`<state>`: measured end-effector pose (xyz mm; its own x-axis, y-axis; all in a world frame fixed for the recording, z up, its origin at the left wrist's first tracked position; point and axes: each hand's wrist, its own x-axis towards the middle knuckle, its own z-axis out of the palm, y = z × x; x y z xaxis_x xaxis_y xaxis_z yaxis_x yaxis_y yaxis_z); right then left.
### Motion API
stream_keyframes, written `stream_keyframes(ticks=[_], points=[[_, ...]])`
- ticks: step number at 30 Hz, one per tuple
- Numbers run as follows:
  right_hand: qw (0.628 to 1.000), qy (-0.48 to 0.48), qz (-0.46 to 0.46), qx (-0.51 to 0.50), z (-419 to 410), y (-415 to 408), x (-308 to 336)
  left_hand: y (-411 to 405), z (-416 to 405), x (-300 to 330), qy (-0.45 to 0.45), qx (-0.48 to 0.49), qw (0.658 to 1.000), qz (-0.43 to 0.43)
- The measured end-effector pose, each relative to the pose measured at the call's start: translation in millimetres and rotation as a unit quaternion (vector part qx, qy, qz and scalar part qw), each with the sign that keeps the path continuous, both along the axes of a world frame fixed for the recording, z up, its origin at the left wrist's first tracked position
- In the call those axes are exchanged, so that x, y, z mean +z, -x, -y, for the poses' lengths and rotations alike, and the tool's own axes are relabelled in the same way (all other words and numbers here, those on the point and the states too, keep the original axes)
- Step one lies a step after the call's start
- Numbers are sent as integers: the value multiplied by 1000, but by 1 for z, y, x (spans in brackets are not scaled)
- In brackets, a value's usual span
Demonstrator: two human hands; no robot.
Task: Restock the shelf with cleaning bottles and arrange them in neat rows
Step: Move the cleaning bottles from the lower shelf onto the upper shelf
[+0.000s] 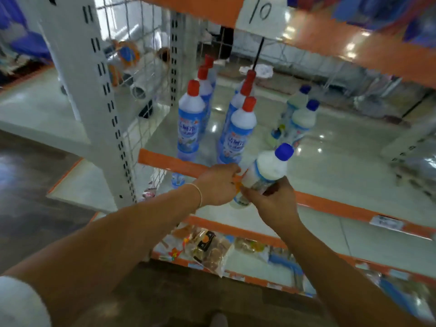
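Observation:
A white bottle with a blue cap (pixel 269 168) is held tilted over the front edge of the glossy white shelf (pixel 330 166). My right hand (pixel 271 199) grips its lower body from below. My left hand (pixel 218 184) touches its base from the left, fingers closed there. On the shelf stand two rows of red-capped bottles with blue labels, one at the left (pixel 191 119), one in the middle (pixel 238 131). Two blue-capped bottles (pixel 300 121) stand further right, one behind the other.
An orange strip (pixel 165 161) edges the shelf front. A white perforated upright (pixel 94 90) and wire mesh close the left side. The orange shelf above (pixel 354 43) carries a paper marked 10. Lower shelves hold snack packets (pixel 207 249) and price tags.

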<state>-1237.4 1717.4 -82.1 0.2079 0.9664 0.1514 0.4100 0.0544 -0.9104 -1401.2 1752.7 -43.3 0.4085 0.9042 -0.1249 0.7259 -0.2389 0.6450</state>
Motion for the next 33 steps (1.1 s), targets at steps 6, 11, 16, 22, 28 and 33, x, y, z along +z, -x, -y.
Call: stream_keyframes(ticks=[6, 11, 16, 22, 28, 33], points=[[999, -13, 22, -37, -15, -47, 26, -45, -22, 14, 36, 15, 997, 60], [998, 3, 39, -39, -36, -81, 36, -74, -37, 14, 43, 54, 996, 55], [999, 3, 45, -17, -56, -105, 34, -96, -45, 8, 58, 72, 995, 45], [999, 0, 44, 6, -77, -119, 29, -116, -53, -1, 57, 89, 994, 29], [998, -3, 59, 18, -87, -119, 23, -124, -61, -7, 52, 99, 994, 19], [999, -10, 49, 14, -83, -120, 17, -125, -67, -10, 53, 113, 992, 23]])
